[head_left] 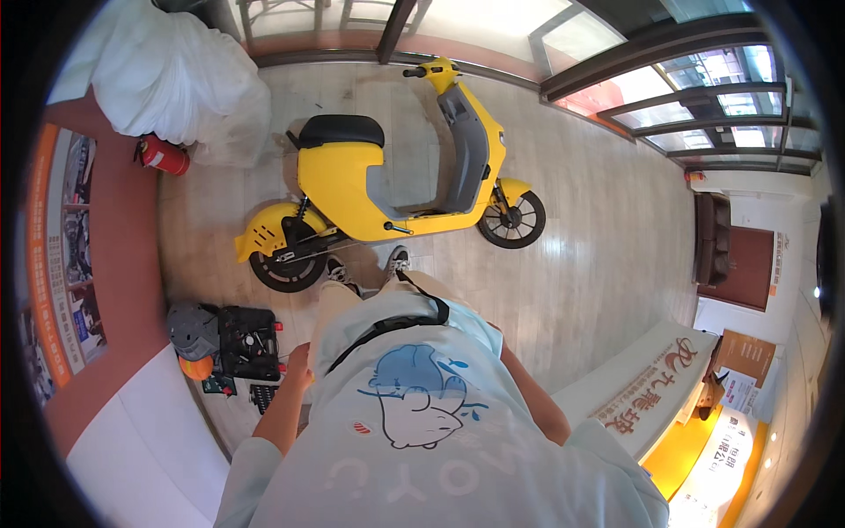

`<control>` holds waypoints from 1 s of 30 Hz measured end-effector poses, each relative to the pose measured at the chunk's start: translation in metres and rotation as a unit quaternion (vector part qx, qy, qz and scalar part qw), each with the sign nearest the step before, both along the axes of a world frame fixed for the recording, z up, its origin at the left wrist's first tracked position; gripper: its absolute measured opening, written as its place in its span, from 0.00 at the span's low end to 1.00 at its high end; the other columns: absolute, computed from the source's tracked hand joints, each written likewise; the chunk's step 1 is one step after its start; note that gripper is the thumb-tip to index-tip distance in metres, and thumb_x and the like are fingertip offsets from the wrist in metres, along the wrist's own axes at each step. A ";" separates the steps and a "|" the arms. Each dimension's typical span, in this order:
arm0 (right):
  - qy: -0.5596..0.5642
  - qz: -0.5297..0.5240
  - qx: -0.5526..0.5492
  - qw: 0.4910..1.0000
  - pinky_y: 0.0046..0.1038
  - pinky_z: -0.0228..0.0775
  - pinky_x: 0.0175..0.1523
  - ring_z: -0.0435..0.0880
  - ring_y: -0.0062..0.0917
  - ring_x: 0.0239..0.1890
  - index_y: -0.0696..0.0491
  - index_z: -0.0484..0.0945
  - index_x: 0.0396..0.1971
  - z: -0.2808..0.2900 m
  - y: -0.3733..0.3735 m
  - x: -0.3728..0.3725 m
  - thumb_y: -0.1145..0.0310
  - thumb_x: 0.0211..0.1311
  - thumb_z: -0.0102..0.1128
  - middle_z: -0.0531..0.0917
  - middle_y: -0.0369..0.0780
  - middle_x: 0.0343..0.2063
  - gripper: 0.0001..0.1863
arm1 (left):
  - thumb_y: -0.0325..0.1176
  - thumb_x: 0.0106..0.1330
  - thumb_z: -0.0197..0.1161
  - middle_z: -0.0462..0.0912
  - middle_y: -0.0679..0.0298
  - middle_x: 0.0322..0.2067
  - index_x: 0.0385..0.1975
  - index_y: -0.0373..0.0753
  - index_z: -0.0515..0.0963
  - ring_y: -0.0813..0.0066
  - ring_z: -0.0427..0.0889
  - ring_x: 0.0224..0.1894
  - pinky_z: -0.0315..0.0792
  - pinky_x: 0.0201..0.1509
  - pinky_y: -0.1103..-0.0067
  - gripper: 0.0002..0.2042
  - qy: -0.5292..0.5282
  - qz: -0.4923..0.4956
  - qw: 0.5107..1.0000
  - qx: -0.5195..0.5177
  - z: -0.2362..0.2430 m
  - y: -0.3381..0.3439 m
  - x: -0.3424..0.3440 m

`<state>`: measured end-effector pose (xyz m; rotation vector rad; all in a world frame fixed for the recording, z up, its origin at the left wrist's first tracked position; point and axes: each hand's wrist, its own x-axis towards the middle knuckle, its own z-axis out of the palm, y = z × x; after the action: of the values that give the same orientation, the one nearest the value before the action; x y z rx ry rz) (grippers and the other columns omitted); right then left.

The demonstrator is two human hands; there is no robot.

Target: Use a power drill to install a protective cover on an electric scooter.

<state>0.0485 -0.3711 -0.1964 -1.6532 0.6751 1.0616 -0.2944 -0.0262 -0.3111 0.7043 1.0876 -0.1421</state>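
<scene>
Open floor [607,238] separates scooter [339,189] from counter's [647,363] edge; I cannot tell how either hand's [301,365] fingers are set.

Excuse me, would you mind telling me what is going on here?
A person stands beside a yellow scooter, with neither hand seen touching it. The left hand hangs by the person's side, nearest a black tool case on the floor; the right is mostly hidden by the shirt.

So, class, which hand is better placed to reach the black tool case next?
Probably the left hand: it hangs on the same side as the black tool case; the right forearm is on the opposite side.
</scene>
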 end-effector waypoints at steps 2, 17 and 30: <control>0.051 -0.087 0.005 0.995 0.41 0.78 0.49 0.84 0.40 0.41 0.57 0.78 0.46 0.003 0.002 0.001 0.61 0.66 0.43 0.84 0.46 0.40 0.19 | 0.32 0.66 0.51 0.83 0.65 0.32 0.40 0.35 0.80 0.78 0.82 0.34 0.74 0.35 0.81 0.12 -0.057 -0.081 0.977 0.190 0.002 -0.002 0.002; 0.002 0.005 -0.030 1.000 0.38 0.77 0.48 0.84 0.37 0.40 0.57 0.78 0.46 0.000 -0.012 -0.003 0.62 0.66 0.45 0.84 0.45 0.39 0.18 | 0.27 0.59 0.55 0.83 0.63 0.33 0.40 0.38 0.79 0.72 0.82 0.37 0.76 0.35 0.77 0.11 -0.002 -0.152 0.973 0.175 -0.026 -0.009 -0.027; -0.050 0.118 -0.050 0.990 0.36 0.77 0.47 0.83 0.35 0.39 0.58 0.79 0.46 0.012 -0.006 0.019 0.63 0.66 0.47 0.84 0.44 0.38 0.18 | 0.26 0.60 0.56 0.82 0.63 0.29 0.37 0.39 0.80 0.76 0.81 0.31 0.75 0.36 0.73 0.08 0.084 -0.114 0.985 0.097 -0.014 -0.030 -0.016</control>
<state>0.0678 -0.3775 -0.1843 -1.8951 0.4809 1.1165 -0.3100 -0.0559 -0.3250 1.0070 1.1909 -0.2980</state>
